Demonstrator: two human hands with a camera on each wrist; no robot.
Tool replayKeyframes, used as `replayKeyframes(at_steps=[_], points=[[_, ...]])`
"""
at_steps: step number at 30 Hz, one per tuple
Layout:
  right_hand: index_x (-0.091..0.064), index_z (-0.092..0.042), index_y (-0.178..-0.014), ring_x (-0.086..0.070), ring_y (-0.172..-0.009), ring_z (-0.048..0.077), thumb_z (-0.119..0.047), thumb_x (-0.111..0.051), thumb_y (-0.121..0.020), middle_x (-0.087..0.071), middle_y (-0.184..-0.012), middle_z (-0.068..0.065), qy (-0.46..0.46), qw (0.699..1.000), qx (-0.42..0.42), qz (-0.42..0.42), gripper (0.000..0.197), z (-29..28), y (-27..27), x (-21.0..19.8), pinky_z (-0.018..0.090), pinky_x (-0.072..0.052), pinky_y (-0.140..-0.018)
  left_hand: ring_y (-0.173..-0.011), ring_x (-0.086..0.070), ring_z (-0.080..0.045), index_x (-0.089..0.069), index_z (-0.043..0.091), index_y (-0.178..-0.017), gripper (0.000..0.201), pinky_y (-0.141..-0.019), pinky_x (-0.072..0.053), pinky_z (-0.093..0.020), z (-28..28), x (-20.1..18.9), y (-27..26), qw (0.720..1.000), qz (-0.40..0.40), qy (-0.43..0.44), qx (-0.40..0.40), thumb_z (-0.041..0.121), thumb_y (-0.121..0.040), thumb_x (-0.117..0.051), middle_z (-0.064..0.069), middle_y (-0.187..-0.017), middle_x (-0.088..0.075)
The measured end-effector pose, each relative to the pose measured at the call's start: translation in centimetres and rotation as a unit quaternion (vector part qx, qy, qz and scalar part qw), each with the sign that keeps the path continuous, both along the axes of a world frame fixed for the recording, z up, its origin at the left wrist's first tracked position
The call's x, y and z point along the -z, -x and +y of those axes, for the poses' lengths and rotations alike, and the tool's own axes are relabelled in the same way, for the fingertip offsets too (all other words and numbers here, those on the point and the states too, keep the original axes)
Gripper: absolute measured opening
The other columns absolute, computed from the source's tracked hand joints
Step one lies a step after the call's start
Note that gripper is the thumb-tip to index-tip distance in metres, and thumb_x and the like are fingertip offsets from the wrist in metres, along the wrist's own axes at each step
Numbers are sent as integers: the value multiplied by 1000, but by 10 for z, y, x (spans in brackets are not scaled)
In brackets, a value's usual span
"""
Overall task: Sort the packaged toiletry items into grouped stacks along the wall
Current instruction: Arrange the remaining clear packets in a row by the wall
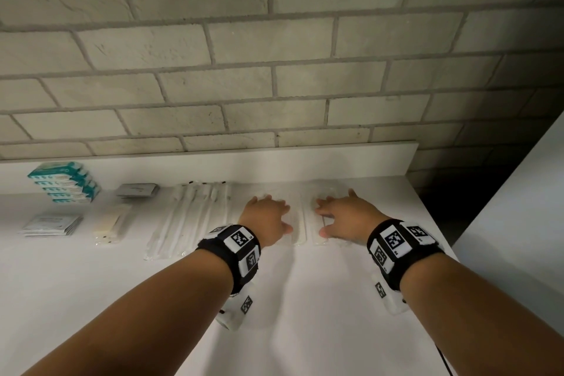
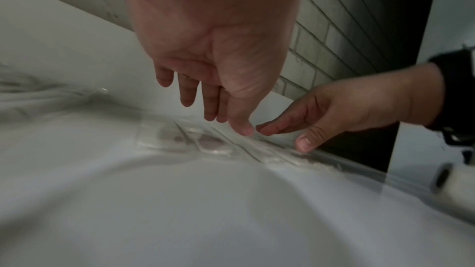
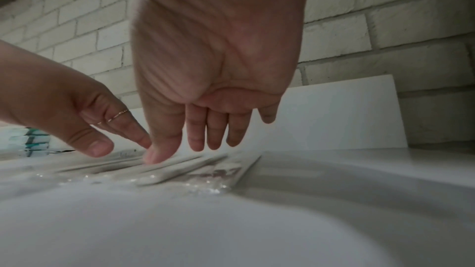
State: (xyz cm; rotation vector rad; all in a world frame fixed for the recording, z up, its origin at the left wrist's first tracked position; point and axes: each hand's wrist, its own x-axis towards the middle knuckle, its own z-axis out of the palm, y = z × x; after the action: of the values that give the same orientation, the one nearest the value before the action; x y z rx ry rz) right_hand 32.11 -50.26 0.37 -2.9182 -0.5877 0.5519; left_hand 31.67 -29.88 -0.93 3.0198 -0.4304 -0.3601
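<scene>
1. Near the back right corner of the white surface [image 1: 305,299], both hands lie spread and flat on clear-wrapped packets [image 1: 300,223], gripping nothing
2. The left hand [image 1: 267,217] and right hand [image 1: 345,218] sit side by side, thumbs nearly touching, likely to square the packets into one tidy group by the brick wall [image 1: 274,70]
3. Toward the back left edge, teal boxes [image 1: 65,183] stand stacked; long wrapped sticks [image 1: 189,217] lie between

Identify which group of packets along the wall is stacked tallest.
The teal-and-white boxes at the far left: several piled high, while the grey sachets and clear-wrapped packets lie nearly flat.
</scene>
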Motion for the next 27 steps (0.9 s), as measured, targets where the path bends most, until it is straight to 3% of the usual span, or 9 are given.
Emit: replayKeyframes(at_steps=[4,9,13,19,22,27], points=[[-31,-18,-149,-29,-144,19,-42,-43,-96,-28,-158,3,19,999,-5,-33,59,18,1,0,42,1,-120,-147,-19,-20,-33,25,-148,58,-119,-9,-40,18,0,2,1000,7,-18,-19,40,-94,-48,6,-156,-31],[-40,-19,-146,-32,-142,21,-43,-50,-93,-31,-157,0,78,996,-50,-12,59,42,-3,4,48,2,-119,-147,-18,-22,-36,25,-147,60,-119,-9,-40,18,1,7,999,26,-27,-9,42,-92,-52,5,-155,-33],[-44,-18,-143,-35,-140,22,-40,-54,-92,-33,-156,-2,73,996,-44,-5,57,43,-5,8,48,2,-119,-145,-23,-23,-38,25,-146,59,-118,-12,-40,16,1,7,999,23,-28,-5,42,-91,-52,4,-154,-35],[-41,-19,-145,-32,-141,23,-38,-53,-93,-29,-157,-2,72,997,-40,-1,57,44,-1,3,49,1,-120,-145,-22,-22,-37,21,-146,56,-118,-12,-41,16,-3,9,999,19,-26,3,39,-94,-49,3,-155,-32],[-33,-20,-149,-24,-145,20,-33,-44,-97,-24,-159,-1,68,996,-47,-19,55,49,3,2,51,2,-120,-144,-25,-20,-33,19,-148,54,-118,-14,-39,25,-5,11,1000,-11,-9,-9,33,-97,-45,2,-157,-27],[-31,-22,-149,-22,-146,18,-26,-37,-99,-25,-159,-1,99,989,-106,-29,51,71,16,-1,52,0,-119,-143,-27,-20,-32,21,-149,56,-117,-19,-39,46,-6,12,998,-1,-64,-11,33,-96,-47,3,-156,-29]])
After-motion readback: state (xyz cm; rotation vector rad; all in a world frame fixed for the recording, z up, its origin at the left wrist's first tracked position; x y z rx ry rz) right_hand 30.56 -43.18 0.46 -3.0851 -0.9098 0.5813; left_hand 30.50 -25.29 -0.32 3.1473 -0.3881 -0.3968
